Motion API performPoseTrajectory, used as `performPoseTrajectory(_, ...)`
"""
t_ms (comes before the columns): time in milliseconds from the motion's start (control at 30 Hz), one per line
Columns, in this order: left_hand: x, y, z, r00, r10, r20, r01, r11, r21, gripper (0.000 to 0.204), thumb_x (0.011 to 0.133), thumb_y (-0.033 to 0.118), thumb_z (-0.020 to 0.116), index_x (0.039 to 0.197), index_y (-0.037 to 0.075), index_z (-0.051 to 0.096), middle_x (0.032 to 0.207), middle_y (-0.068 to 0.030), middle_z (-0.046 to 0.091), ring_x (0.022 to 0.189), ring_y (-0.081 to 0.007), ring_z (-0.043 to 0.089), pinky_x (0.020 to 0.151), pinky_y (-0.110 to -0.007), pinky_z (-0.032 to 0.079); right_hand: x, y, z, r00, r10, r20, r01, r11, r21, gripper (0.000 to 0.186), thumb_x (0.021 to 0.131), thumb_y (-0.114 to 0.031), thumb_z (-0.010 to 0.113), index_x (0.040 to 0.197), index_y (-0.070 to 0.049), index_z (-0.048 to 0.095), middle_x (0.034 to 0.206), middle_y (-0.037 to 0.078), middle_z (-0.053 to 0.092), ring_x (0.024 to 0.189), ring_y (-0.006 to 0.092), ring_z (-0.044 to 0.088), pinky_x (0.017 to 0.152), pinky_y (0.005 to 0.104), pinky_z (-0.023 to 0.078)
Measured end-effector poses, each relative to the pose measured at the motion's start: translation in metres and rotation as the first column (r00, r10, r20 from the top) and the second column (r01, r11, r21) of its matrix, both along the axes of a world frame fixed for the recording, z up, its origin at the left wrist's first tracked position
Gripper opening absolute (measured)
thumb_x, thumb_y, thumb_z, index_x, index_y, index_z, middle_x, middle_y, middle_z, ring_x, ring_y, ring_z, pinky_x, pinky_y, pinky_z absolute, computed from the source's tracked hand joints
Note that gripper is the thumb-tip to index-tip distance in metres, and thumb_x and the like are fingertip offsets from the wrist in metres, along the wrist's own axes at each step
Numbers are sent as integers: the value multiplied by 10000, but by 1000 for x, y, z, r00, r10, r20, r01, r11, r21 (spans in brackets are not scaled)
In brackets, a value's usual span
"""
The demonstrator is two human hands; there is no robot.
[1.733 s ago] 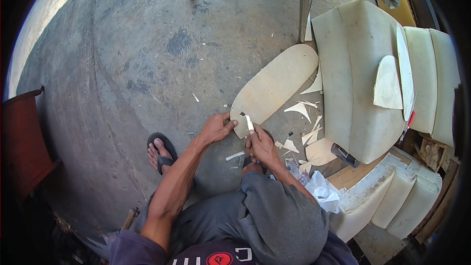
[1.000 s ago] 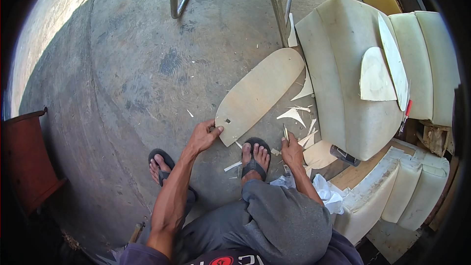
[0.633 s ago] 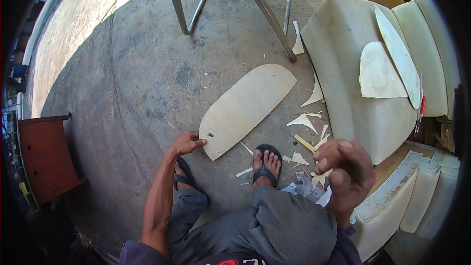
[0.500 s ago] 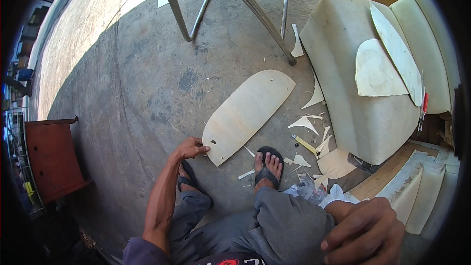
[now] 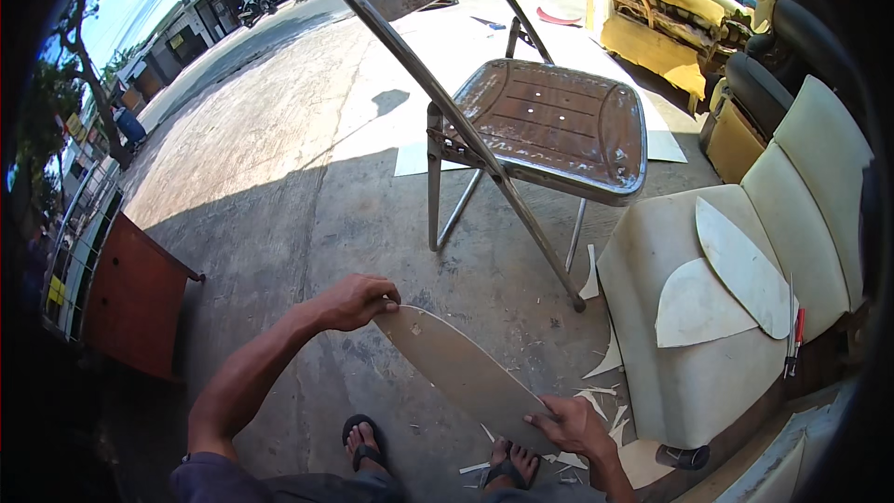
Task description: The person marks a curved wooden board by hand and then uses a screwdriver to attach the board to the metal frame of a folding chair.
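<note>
the left hand pinched one end of the thin panel, the right hand held the other, above the floor by the left edge of the cream seat; equal firmness seemed best for control.

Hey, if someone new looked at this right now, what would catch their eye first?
Most likely the worn metal folding chair, standing near the top centre. Next, the long thin board held between the left hand at its left end and the right hand at its lower right. To the right, a cream padded seat bears two pale cut pieces.
</note>
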State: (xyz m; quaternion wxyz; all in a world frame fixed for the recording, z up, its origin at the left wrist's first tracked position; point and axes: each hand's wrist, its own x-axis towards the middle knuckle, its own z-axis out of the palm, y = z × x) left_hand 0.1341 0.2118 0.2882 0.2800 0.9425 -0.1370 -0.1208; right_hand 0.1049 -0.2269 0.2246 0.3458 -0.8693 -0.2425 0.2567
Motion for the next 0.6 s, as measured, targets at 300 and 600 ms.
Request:
performPoseTrajectory(300,174,67,-37,935,321,148,-334,940,71,836,826,621,767,1354,-3,589,1335,-219,538,1269,-378,533,1049,-471,458,-12,-53,60,777,-614,-139,541,539,646,433,925,-209,712,1225,96,645,1037,135,728,975,214,664,915,369,505)
performPoseTrajectory(600,108,-30,-67,885,203,418,-258,963,77,370,907,463,707,931,96,753,978,-128,705,901,-334,693,750,-461,556,-33,-44,122,495,-867,58,670,423,610,453,979,-213,619,1312,90,574,1164,187,685,1081,258,632,982,383,467)
